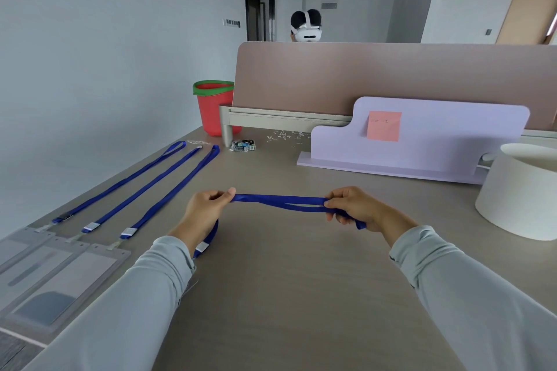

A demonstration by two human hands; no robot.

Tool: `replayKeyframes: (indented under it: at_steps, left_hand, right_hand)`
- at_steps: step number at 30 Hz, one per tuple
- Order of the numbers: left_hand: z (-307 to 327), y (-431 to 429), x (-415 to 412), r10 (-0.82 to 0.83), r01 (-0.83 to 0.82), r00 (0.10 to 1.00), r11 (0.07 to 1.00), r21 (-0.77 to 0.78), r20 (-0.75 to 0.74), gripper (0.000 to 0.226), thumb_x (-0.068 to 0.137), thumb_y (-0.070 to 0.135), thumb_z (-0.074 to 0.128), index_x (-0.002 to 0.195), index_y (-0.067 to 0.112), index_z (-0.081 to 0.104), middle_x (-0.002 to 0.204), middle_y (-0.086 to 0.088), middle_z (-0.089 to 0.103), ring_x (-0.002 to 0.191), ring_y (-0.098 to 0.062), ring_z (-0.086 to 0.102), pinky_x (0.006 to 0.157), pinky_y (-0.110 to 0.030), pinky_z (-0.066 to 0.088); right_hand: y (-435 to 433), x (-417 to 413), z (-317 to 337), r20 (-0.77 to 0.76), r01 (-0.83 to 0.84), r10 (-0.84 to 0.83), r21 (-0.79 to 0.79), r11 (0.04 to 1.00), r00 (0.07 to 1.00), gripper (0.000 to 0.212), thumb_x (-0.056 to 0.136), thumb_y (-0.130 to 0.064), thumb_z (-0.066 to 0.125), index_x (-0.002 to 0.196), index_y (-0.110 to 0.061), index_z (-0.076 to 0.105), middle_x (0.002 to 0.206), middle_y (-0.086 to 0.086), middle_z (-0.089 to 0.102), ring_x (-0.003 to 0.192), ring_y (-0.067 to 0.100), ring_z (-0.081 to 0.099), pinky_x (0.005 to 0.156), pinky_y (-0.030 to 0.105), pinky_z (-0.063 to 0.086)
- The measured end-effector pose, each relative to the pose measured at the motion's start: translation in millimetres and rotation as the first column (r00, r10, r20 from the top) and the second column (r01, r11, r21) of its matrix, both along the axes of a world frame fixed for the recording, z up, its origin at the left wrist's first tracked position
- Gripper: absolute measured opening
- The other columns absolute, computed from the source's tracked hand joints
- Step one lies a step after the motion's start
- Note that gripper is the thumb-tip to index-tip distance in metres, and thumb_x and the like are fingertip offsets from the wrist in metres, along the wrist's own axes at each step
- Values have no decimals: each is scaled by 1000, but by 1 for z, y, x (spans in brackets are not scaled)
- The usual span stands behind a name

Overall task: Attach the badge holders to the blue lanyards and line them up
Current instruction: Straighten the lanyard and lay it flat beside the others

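We see the left hand (208,208) and right hand (352,209) each pinching an end of a blue lanyard (280,201), stretched between them above the table (301,280). To the left, 3 lanyards (144,187) with clear badge holders (60,277) attached lie side by side.

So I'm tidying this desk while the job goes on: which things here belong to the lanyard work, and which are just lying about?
Job:
- held lanyard, stretched between left hand and right hand
- three laid-out lanyards
- badge holders clipped to them

Lying about:
- red bucket
- purple board with pink note
- white tub
- small packet
- white scraps
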State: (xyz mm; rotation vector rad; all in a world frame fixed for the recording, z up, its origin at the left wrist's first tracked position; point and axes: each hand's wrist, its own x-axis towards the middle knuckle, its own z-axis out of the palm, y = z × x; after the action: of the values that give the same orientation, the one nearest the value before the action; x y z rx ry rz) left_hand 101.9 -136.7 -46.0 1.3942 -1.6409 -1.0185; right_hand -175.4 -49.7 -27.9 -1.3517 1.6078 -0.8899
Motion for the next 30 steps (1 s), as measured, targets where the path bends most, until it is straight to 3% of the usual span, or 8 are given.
replayKeyframes:
  at_steps: [3, 6, 10, 13, 15, 18, 24, 30]
  left_hand:
    - [0, -1, -2, 20, -20, 1000, 1000, -8, -9, 34, 90, 42, 53, 86, 11, 65, 55, -1, 33, 51, -14, 31, 54, -27, 30]
    - [1, -1, -2, 29, -29, 999, 999, -14, -16, 34, 90, 42, 52, 87, 10, 65, 55, -1, 33, 50, -14, 30, 54, -27, 29]
    - [1, -1, -3, 21, -21, 1000, 1000, -23, -17, 34, 89, 42, 53, 86, 11, 65, 55, -1, 33, 50, -13, 29, 53, -27, 29]
    - [0, 0, -3, 21, -21, 1000, 999, -30, -7, 33, 90, 41, 53, 87, 11, 66, 54, 0, 33, 50, -13, 30, 52, -27, 29]
    - [-1, 0, -3, 28, -28, 1000, 999, -32, 13, 33, 90, 41, 53, 88, 11, 66, 54, 0, 33, 51, -14, 31, 54, -26, 30]
    - [-2, -1, -3, 18, -16, 999, 999, -47, 47, 35, 89, 41, 54, 87, 9, 66, 58, -3, 38, 57, -15, 37, 59, -27, 33]
    - [1, -1, -8, -16, 22, 996, 997, -73, 86, 27, 89, 40, 53, 85, 16, 64, 59, -3, 43, 59, -15, 41, 63, -29, 36]
    - [-2, 2, -6, -14, 22, 995, 997, -80, 96, 26, 89, 39, 55, 86, 16, 65, 60, -5, 43, 56, -15, 40, 56, -25, 34]
  right_hand:
    - [2, -4, -3, 56, 69, -69, 15, 998, 996, 22, 93, -5, 42, 91, -8, 64, 66, 7, 63, 45, 11, 43, 42, 15, 37]
    - [2, -12, -7, 96, 139, -140, 19, 990, 985, 23, 92, -4, 40, 94, -6, 63, 70, 8, 64, 53, 14, 46, 54, 20, 44]
    - [2, -19, -10, 158, 292, -285, -21, 956, 945, 19, 92, -10, 45, 83, -9, 62, 73, 8, 62, 58, 15, 55, 54, 22, 44]
    - [1, -23, -11, 382, 407, -367, -27, 913, 848, 17, 92, -14, 49, 81, -9, 60, 73, 7, 59, 61, 15, 55, 55, 22, 46]
    - [1, -27, -12, 563, 483, -406, 15, 876, 720, 13, 92, -16, 53, 81, -11, 60, 69, 5, 55, 57, 14, 53, 47, 18, 46]
    - [2, -30, -14, 717, 510, -398, 69, 857, 572, 13, 90, -19, 57, 80, -12, 62, 63, 1, 54, 49, 9, 52, 42, 17, 44]
    - [2, -27, -13, 833, 509, -349, 96, 855, 429, 20, 90, -20, 58, 71, -13, 58, 47, -5, 52, 41, 5, 51, 41, 15, 44]
    - [-3, -32, -16, 845, 571, -353, 70, 818, 401, 5, 87, -23, 63, 84, -18, 64, 74, -8, 66, 53, 3, 55, 47, 14, 46]
